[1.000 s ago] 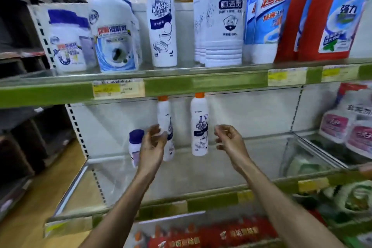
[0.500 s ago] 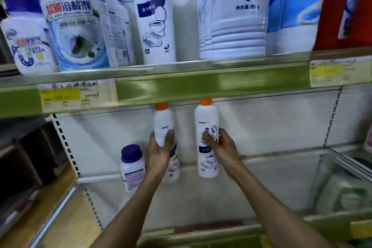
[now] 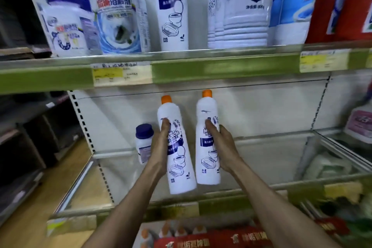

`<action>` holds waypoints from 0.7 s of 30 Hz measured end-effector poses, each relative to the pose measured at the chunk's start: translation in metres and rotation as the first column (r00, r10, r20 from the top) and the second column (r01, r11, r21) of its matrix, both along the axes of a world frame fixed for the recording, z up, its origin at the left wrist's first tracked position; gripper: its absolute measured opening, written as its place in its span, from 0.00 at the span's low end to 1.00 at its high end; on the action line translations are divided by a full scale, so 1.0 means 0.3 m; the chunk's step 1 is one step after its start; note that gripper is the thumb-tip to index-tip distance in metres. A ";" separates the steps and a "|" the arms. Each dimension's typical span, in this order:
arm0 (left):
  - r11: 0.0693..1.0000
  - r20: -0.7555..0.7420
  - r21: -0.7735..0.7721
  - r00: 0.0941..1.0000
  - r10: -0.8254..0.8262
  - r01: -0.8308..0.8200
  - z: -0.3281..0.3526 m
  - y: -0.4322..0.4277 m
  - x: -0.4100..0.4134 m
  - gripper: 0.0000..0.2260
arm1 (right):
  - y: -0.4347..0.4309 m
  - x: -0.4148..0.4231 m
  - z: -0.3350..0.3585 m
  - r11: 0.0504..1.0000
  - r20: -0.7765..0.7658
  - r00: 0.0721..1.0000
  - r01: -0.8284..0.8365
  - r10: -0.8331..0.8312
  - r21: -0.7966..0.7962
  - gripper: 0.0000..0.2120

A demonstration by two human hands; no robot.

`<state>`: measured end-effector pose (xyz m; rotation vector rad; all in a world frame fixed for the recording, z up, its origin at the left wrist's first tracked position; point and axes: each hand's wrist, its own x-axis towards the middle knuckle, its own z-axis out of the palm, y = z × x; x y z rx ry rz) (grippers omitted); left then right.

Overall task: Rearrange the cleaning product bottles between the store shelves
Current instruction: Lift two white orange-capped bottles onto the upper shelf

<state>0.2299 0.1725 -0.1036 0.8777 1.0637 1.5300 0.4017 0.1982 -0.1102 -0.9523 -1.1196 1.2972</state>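
My left hand (image 3: 161,145) grips a tall white toilet-cleaner bottle with an orange cap (image 3: 177,159), lifted off the middle shelf and tilted a little. My right hand (image 3: 221,147) grips a second, matching orange-capped bottle (image 3: 207,139), held upright beside the first. Both bottles hang in front of the glass middle shelf (image 3: 261,155). A third bottle of the same kind (image 3: 173,8) stands on the upper shelf (image 3: 221,66), straight above my hands.
A small white jar with a purple lid (image 3: 143,143) stands on the middle shelf just left of my left hand. The upper shelf carries large white, blue and red bottles (image 3: 239,6). Pink-labelled bottles (image 3: 360,125) stand at the right. Red packs (image 3: 211,239) lie below.
Both hands have closed round the two orange-capped bottles and lifted them off the middle shelf towards me. The view has moved closer to the shelves.
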 end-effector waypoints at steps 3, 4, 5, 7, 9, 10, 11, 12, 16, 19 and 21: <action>1.000 -0.035 -0.003 0.999 -0.011 0.011 0.021 -0.113 -0.009 0.26 | -0.118 -0.014 0.025 1.000 0.019 1.000 -0.003 0.003 0.007 0.17; 1.000 -0.039 -0.011 0.999 -0.012 0.012 0.033 -0.161 -0.011 0.25 | -0.162 -0.019 0.037 1.000 0.027 1.000 -0.001 0.001 0.009 0.17; 1.000 -0.034 -0.010 0.999 -0.010 0.010 0.046 -0.211 -0.013 0.23 | -0.205 -0.024 0.048 1.000 0.039 0.999 0.003 -0.003 0.008 0.17; 1.000 -0.013 -0.015 1.000 0.012 -0.013 0.064 -0.309 -0.020 0.23 | -0.293 -0.033 0.069 1.000 0.059 0.998 0.012 -0.012 0.004 0.19; 0.999 -0.018 -0.034 1.000 0.018 -0.019 0.088 -0.408 -0.039 0.26 | -0.387 -0.044 0.096 1.000 0.075 0.997 0.012 -0.012 -0.002 0.20; 0.999 -0.021 -0.048 1.000 0.004 -0.005 0.103 -0.458 -0.051 0.30 | -0.435 -0.050 0.112 1.000 0.082 0.997 0.012 -0.012 -0.004 0.20; 0.998 -0.024 -0.058 1.000 -0.012 0.010 0.117 -0.504 -0.062 0.33 | -0.482 -0.056 0.128 1.000 0.088 0.996 0.017 -0.017 -0.004 0.20; 0.998 -0.029 -0.065 0.999 -0.019 0.017 0.134 -0.549 -0.075 0.34 | -0.528 -0.063 0.146 1.000 0.087 0.996 0.026 -0.026 -0.003 0.18; 0.998 -0.086 -0.053 0.996 -0.020 0.016 0.231 -0.702 -0.115 0.35 | -0.691 -0.082 0.248 0.999 0.062 0.998 0.026 -0.025 -0.018 0.18; 0.999 -0.102 -0.009 0.994 -0.033 0.033 0.324 -0.797 -0.134 0.37 | -0.775 -0.087 0.348 1.000 0.045 0.999 0.018 -0.018 -0.007 0.19; 1.000 -0.109 0.018 0.994 -0.023 0.025 0.389 -0.845 -0.141 0.36 | -0.813 -0.085 0.421 1.000 0.044 0.999 0.029 -0.029 0.004 0.19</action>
